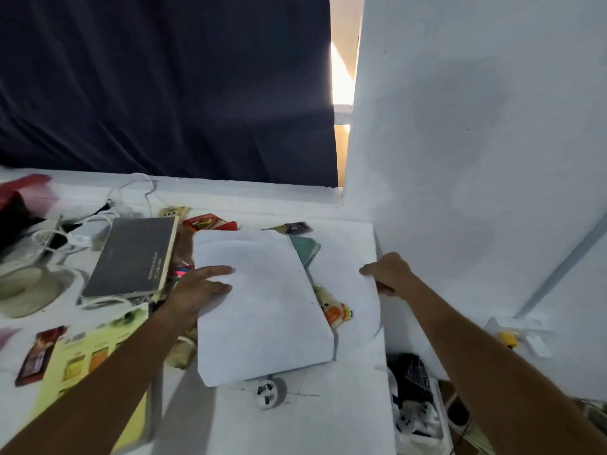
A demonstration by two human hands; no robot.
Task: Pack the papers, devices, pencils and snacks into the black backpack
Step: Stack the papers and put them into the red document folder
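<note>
Where curtain point(157, 87) meets wall point(476, 126) | cluttered, seemingly white table point(312, 421)

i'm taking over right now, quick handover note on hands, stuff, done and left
Left hand grips the left edge of a white paper sheet; right hand holds a second sheet at its right edge.
Snack packets lie under the papers; the dark tablet and white cables lie left on the table.
No backpack in view; nothing visibly packed.
Left: papers, tablet, snacks, pencils.

White papers point(262, 300); dark grey notebook point(133, 256); navy curtain point(164, 87); orange-white snack packet point(335, 311).
</note>
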